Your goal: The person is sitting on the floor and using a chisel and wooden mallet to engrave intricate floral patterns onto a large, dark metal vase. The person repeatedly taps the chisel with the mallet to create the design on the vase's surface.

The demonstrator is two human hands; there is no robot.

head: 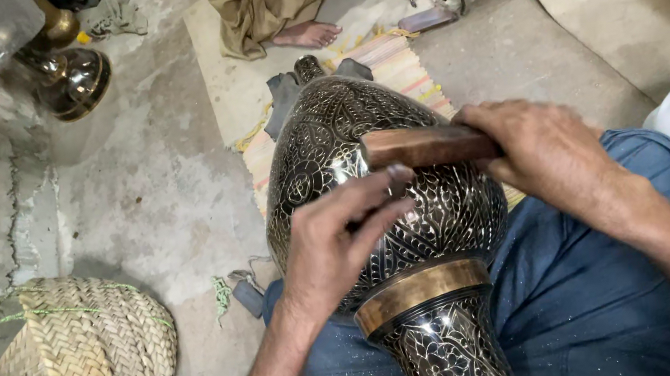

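My right hand [543, 147] grips a wooden mallet [424, 146], its head pointing to nine o'clock. My left hand [335, 238], fingers pinched on something hidden, rests on the engraved vase [344, 136], which lies toward twelve o'clock.

Bare floor [160, 182] left of the engraved vase [368, 164] gives passage; woven basket [83, 370] blocks lower left, seated person's foot [308, 34] ahead.

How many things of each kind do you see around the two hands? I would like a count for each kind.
Engraved dark metal vase: 1
Wooden-handled tool, in right hand; left hand holds something thin I cannot identify: 1
Woven basket: 1
Striped mat: 1
Shiny metal vessels top left: 2
Total: 6
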